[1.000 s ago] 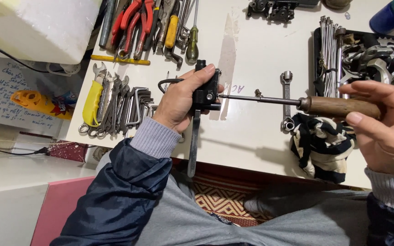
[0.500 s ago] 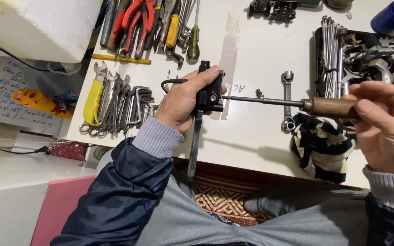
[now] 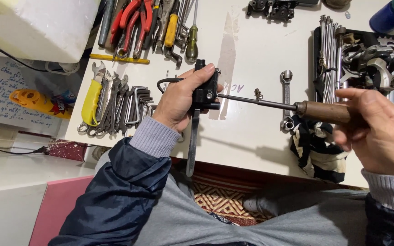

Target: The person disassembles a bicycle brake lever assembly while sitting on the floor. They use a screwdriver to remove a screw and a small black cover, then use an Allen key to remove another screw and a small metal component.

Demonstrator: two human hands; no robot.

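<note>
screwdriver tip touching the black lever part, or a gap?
Touching. The head view shows the screwdriver shaft running straight into the side of the black lever part held by the left hand, with no gap.

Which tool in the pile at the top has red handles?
The pliers lying among the tools at the table's top edge. Their handles are red; the tools beside them have yellow, green or bare metal ones.

Bright, even light is falling on the white table from overhead, and a pale streak of glare is running down it at about 12 o'clock. Soft shadows are lying just beneath the left hand and the screwdriver, toward 6 o'clock. The floor at 6 o'clock is sitting in dimness. The centre is showing sharp; the right hand at 3 o'clock is looking slightly soft. Straight edges are bowing mildly near the corners.
</note>
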